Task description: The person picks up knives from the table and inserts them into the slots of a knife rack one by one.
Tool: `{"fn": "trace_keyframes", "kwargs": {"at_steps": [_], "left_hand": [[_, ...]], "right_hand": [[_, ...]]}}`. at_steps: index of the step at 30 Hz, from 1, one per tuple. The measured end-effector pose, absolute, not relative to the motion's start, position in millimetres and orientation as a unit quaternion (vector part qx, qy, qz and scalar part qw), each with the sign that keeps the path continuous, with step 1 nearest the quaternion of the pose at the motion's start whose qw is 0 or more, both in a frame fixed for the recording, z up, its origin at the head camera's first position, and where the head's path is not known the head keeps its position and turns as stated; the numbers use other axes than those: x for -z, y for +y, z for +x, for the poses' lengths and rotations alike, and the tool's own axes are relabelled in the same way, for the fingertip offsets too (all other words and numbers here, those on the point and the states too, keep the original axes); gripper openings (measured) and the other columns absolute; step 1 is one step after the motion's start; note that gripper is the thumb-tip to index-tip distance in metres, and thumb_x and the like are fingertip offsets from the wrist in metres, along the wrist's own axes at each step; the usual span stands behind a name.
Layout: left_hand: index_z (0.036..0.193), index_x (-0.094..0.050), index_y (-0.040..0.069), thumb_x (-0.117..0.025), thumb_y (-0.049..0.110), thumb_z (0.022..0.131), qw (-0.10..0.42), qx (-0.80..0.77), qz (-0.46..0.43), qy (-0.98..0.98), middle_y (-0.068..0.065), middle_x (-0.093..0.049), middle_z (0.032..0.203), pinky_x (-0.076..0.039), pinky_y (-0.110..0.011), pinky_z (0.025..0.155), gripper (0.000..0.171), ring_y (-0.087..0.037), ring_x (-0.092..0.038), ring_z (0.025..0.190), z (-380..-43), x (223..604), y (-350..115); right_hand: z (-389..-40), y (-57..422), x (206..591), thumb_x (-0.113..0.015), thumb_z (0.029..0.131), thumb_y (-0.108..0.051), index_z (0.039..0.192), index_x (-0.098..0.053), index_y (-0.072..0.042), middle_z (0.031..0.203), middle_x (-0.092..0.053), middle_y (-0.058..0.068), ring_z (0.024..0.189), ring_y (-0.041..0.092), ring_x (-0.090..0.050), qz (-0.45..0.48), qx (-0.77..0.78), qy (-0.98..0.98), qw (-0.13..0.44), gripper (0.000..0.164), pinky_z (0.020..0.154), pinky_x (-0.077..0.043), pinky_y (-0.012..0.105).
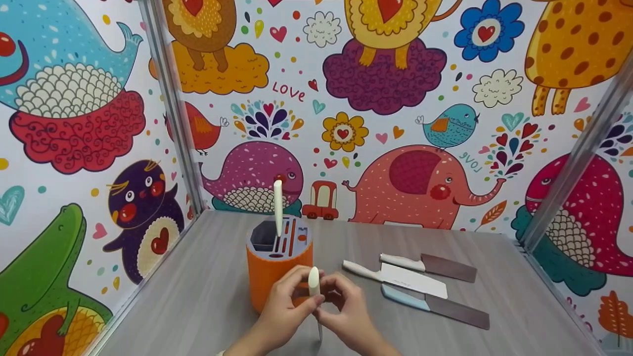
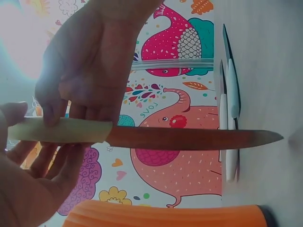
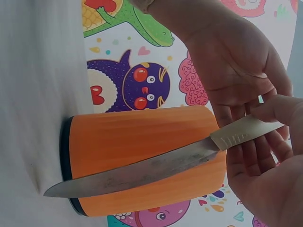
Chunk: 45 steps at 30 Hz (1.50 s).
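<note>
Both hands hold one knife (image 1: 314, 281) by its cream handle, in front of an orange knife block (image 1: 258, 282). My left hand (image 1: 287, 309) pinches the handle with thumb and fingers. From the other side, my right hand (image 1: 347, 309) pinches it too. In the left wrist view the long narrow blade (image 2: 194, 138) tapers to a point. The right wrist view shows marks on this metal blade (image 3: 142, 171), whose tip points down towards the table. Another cream handle (image 1: 278, 205) stands upright from the block's slotted grey top (image 1: 301, 249).
Right of the hands, three broad-bladed knives lie side by side on the grey table (image 1: 198, 287): a white-handled one with a dark blade (image 1: 450, 267), one with a white blade (image 1: 415, 281), and a blue-handled one (image 1: 405, 297). Cartoon-printed walls (image 1: 306, 54) rise behind and beside the table.
</note>
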<state>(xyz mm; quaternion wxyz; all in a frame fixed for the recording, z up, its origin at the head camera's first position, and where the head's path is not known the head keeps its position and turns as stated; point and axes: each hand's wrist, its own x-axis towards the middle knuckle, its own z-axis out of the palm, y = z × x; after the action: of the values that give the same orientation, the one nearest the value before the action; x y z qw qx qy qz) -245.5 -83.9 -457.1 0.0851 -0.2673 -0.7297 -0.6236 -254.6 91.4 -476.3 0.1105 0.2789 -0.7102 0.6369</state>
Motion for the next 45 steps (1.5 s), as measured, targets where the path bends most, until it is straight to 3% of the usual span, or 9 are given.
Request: {"fn": "trace_keyframes", "kwargs": {"at_steps": [10,14,19,26,32,39,45], "left_hand": [[0.136,-0.064,0.004,-0.067,0.020,0.106,0.082,0.629,-0.242,-0.735,-0.014,-0.069,0.130,-0.058,-0.025,0.101,0.035,-0.015,-0.069,0.118,-245,454,-88],[0.137,-0.063,0.002,-0.065,0.021,0.107,0.072,0.642,-0.227,-0.729,-0.015,-0.071,0.130,-0.058,-0.021,0.098,0.036,-0.019,-0.070,0.116,-245,451,-89],[0.139,-0.062,0.001,-0.063,0.021,0.108,0.047,0.656,-0.218,-0.721,-0.013,-0.073,0.128,-0.058,-0.021,0.098,0.037,-0.023,-0.071,0.116,-245,449,-90],[0.139,-0.062,0.001,-0.063,0.021,0.108,0.040,0.655,-0.221,-0.721,-0.012,-0.075,0.125,-0.060,-0.024,0.098,0.037,-0.017,-0.073,0.110,-246,451,-92],[0.141,-0.060,-0.002,-0.063,0.020,0.108,0.068,0.646,-0.219,-0.728,-0.014,-0.075,0.126,-0.060,-0.027,0.100,0.040,-0.016,-0.074,0.113,-247,449,-95],[0.145,-0.058,-0.001,-0.060,0.022,0.110,0.074,0.638,-0.227,-0.732,-0.014,-0.073,0.128,-0.058,-0.024,0.101,0.042,-0.015,-0.073,0.115,-246,446,-97],[0.145,-0.057,-0.002,-0.061,0.023,0.109,0.093,0.629,-0.230,-0.737,-0.013,-0.072,0.129,-0.057,-0.021,0.100,0.044,-0.013,-0.071,0.118,-245,443,-99]], "right_hand": [[-262,91,479,-0.085,0.087,-0.004,0.112,-0.070,-0.004,0.106,-0.071,0.012,0.096,0.012,-0.072,0.283,-0.646,-0.702,0.093,0.028,0.087,-0.066,0.034],[-270,104,477,-0.082,0.088,0.001,0.111,-0.070,0.000,0.106,-0.071,0.009,0.096,0.013,-0.072,0.292,-0.645,-0.700,0.093,0.026,0.086,-0.066,0.034],[-281,120,471,-0.078,0.089,0.006,0.112,-0.069,0.004,0.101,-0.071,0.009,0.093,0.013,-0.072,0.234,-0.649,-0.716,0.112,0.025,0.085,-0.064,0.027],[-310,116,476,-0.077,0.094,0.001,0.122,-0.066,0.002,0.108,-0.069,0.014,0.103,0.021,-0.072,0.174,-0.673,-0.706,0.135,0.030,0.092,-0.062,0.024],[-336,106,501,-0.078,0.096,-0.007,0.137,-0.060,0.002,0.128,-0.068,0.019,0.118,0.026,-0.069,0.152,-0.699,-0.688,0.120,0.046,0.102,-0.060,0.031],[-350,103,541,-0.086,0.086,-0.014,0.161,-0.040,-0.005,0.162,-0.046,0.024,0.148,0.047,-0.047,0.198,-0.665,-0.719,0.044,0.088,0.120,-0.045,0.060],[-358,89,562,-0.087,0.082,-0.007,0.166,-0.027,0.000,0.167,-0.034,0.030,0.151,0.054,-0.038,0.223,-0.656,-0.721,-0.012,0.103,0.121,-0.038,0.068]]}}
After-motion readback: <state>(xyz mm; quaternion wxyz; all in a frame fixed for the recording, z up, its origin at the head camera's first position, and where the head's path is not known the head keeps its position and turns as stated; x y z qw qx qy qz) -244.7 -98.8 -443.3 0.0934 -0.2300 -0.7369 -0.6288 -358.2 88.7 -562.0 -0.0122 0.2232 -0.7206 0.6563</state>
